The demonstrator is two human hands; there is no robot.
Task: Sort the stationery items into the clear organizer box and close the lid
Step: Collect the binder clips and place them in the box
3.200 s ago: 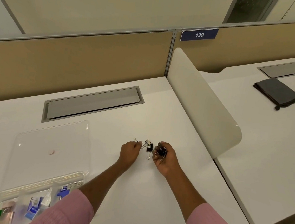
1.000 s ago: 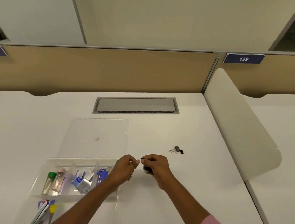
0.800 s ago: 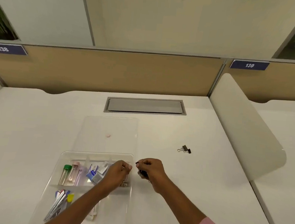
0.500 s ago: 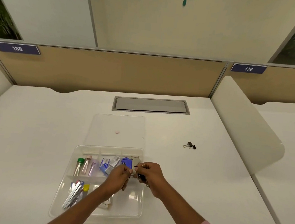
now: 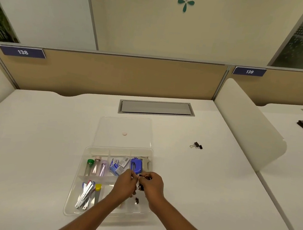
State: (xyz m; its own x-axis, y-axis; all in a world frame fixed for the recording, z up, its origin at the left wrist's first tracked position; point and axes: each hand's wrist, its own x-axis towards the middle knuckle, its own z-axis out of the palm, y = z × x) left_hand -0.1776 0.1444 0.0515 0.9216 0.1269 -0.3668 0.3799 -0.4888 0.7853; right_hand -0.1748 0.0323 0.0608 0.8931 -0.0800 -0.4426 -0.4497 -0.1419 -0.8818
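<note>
Two hands meet over the clear organizer box (image 5: 78, 191), lower centre of frame. I see my left hand (image 5: 125, 185) pinched shut at the fingertips, touching the right; what it pinches is too small to tell. Right hand (image 5: 152, 185) is clenched on a bunch of small black binder clips (image 5: 140, 187), partly hidden by the fingers. One loose clip (image 5: 136, 200) lies in the box's lower right compartment, just below the hands.

Box sits on the white worktop (image 5: 34, 141), lid (image 5: 124, 130) open and lying flat behind it, toward centre frame. Upper left compartment holds three small tubes (image 5: 95, 167), one with a green cap. Upper middle has small blue and white packets (image 5: 117, 166); a blue stapler-like item (image 5: 136, 165) is just right of them. Lower left compartment holds metal clips and a yellow-capped piece (image 5: 88, 193).

One more binder clip (image 5: 196, 145) lies alone on the worktop, right of centre, well apart from the box.
</note>
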